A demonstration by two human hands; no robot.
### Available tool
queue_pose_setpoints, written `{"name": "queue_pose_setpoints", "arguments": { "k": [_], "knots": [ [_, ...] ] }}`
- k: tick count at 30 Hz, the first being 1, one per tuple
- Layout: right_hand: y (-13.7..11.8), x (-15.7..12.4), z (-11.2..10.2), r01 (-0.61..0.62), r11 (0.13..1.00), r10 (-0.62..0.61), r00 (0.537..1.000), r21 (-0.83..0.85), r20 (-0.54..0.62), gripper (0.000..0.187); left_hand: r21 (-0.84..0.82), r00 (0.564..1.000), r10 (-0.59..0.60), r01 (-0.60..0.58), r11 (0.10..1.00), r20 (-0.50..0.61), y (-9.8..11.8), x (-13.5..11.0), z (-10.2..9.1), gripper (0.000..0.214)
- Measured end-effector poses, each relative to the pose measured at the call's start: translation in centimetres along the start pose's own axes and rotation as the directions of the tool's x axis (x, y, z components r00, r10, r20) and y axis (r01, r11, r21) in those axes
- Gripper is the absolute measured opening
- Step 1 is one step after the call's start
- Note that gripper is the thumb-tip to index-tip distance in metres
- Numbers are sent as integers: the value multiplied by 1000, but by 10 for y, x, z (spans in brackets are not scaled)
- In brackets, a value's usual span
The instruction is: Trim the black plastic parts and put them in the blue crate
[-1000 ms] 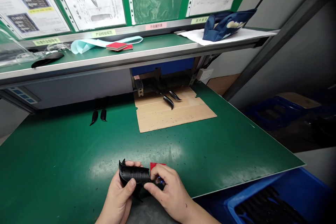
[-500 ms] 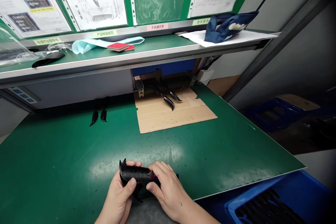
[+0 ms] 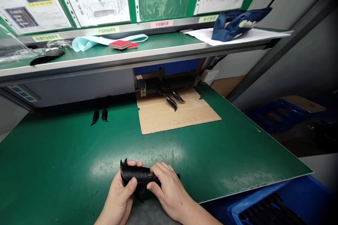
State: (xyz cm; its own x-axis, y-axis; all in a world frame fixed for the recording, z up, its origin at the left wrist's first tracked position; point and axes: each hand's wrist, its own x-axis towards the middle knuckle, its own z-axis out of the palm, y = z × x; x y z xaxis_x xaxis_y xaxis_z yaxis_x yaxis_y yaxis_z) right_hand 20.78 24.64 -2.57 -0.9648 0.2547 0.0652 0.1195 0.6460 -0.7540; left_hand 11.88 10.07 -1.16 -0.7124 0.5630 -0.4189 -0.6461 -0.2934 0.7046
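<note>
At the near edge of the table, my left hand (image 3: 120, 193) is closed round a black ribbed plastic part (image 3: 136, 174) with pointed, curved tips at its left end. My left thumb presses on its near side. My right hand (image 3: 169, 190) curls over the part's right end, closed on a dark tool with a blue end (image 3: 177, 175). Fingers cover most of that tool, so its kind does not show. Another dark pointed piece hangs below the ribbed part, between the hands.
Black curved pieces lie on a cardboard sheet (image 3: 182, 121) and at the table's (image 3: 66, 154) back left (image 3: 99, 116). Small black shavings dot the green top. A shelf (image 3: 171, 44) with a blue pouch (image 3: 235, 26) crosses above. A blue bin (image 3: 237, 205) stands at lower right.
My right hand has shifted very slightly left along the ribbed part, and less of the red spot beside its fingers shows. My left hand keeps its hold. The view has moved slightly.
</note>
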Motion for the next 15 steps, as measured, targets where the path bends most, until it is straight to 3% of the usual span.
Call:
{"name": "queue_pose_setpoints", "arguments": {
  "k": [15],
  "knots": [
    [5,11,0,-42,999,41,997,7,57,54,-13,999,-29,30,999,14,1,11,-4,34]
  ]
}}
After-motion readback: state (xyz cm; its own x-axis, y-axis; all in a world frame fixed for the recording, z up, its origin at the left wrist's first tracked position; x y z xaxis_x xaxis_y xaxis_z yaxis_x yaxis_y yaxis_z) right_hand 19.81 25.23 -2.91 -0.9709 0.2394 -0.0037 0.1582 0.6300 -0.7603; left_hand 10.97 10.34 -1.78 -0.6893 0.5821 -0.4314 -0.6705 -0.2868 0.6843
